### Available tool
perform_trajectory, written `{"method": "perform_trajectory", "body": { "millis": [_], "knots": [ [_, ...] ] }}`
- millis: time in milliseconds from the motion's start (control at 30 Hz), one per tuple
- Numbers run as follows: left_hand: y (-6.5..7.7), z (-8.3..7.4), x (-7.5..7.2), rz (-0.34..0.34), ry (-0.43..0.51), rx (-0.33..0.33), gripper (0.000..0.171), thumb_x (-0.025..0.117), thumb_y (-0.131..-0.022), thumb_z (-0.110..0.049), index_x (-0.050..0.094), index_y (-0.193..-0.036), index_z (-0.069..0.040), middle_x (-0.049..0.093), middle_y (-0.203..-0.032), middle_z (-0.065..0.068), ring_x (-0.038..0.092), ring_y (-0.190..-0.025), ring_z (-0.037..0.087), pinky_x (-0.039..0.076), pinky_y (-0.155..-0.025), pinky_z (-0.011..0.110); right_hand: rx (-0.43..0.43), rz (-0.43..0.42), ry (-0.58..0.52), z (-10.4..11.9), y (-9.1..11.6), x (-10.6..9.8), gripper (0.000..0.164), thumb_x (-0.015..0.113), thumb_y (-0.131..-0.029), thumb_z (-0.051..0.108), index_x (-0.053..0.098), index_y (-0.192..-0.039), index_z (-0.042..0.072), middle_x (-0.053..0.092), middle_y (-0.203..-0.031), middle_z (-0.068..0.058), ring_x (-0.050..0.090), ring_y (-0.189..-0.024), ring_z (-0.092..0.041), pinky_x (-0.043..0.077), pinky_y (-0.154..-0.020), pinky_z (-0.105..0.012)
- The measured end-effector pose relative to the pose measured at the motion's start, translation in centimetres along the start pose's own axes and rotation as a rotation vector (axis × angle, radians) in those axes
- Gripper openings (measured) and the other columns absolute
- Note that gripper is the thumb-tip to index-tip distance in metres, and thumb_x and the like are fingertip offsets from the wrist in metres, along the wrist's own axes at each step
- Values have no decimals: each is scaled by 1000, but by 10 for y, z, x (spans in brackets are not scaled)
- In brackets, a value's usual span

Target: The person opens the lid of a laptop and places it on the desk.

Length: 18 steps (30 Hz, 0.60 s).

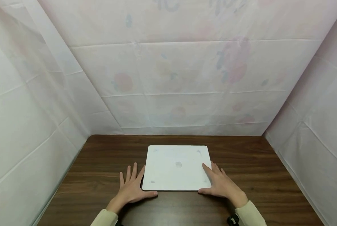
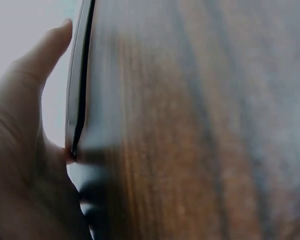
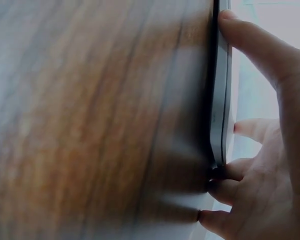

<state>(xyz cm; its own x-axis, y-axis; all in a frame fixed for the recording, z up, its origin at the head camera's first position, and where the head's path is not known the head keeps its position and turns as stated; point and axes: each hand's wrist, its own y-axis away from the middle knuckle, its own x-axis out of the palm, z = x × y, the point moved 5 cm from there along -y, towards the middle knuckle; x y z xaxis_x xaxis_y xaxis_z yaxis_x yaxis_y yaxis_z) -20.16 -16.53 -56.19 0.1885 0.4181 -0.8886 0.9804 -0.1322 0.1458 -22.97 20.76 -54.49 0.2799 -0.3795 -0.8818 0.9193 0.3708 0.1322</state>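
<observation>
White casing identifies the laptop (image 1: 171,175), which lies closed on the dark wood-grain counter (image 1: 100,157). I take the centre of the laptop as the centre of the clock face, with 12 o'clock at the edge farthest from the person. I read a grey logo (image 1: 178,164) near the centre and small grey marks near the four corners. In both wrist views I see a seam along the near side.

Left hand (image 1: 131,189): I have it at 8 o'clock. Its fingers (image 1: 128,174) are released, straight and fanned apart; the index finger lies beside the 9 o'clock edge, and the thumb extends along the near edge toward 6 o'clock. I cannot tell how firmly it presses.

Right hand (image 1: 223,184): I have it at 4 o'clock, its fingers also released and extended. The index finger rests on the upper surface at 3 o'clock, the thumb touches the near edge at 5 o'clock, and the remaining fingers spread past the corner.

Surroundings: I see pale sleeves (image 1: 248,213) at both wrists and a black device (image 1: 232,219) below the right hand. White sheeting (image 1: 168,110) with faint fruit prints stands behind the counter at 12 o'clock; further white panels (image 1: 321,125) stand at 10 and 2 o'clock.
</observation>
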Motion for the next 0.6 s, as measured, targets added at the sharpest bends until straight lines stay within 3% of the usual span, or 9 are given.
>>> {"method": "perform_trajectory", "body": {
  "millis": [333,600],
  "knots": [
    [0,-2,4,-16,-15,0,133,70,-65,-89,21,-166,-18,-2,-172,23,-5,-157,51,-10,-116,77,21,-8,-13,2,1,-3,119,77,-72,77,32,-163,15,19,-165,-36,16,-149,-64,22,-114,-77],
    [-1,0,3,-20,-5,-19,131,71,-67,-87,21,-166,-19,-1,-173,22,-4,-157,50,-11,-116,76,1,-90,-7,25,-12,-18,115,79,-76,71,28,-164,16,24,-165,-31,20,-150,-60,22,-118,-72]
  ]
}}
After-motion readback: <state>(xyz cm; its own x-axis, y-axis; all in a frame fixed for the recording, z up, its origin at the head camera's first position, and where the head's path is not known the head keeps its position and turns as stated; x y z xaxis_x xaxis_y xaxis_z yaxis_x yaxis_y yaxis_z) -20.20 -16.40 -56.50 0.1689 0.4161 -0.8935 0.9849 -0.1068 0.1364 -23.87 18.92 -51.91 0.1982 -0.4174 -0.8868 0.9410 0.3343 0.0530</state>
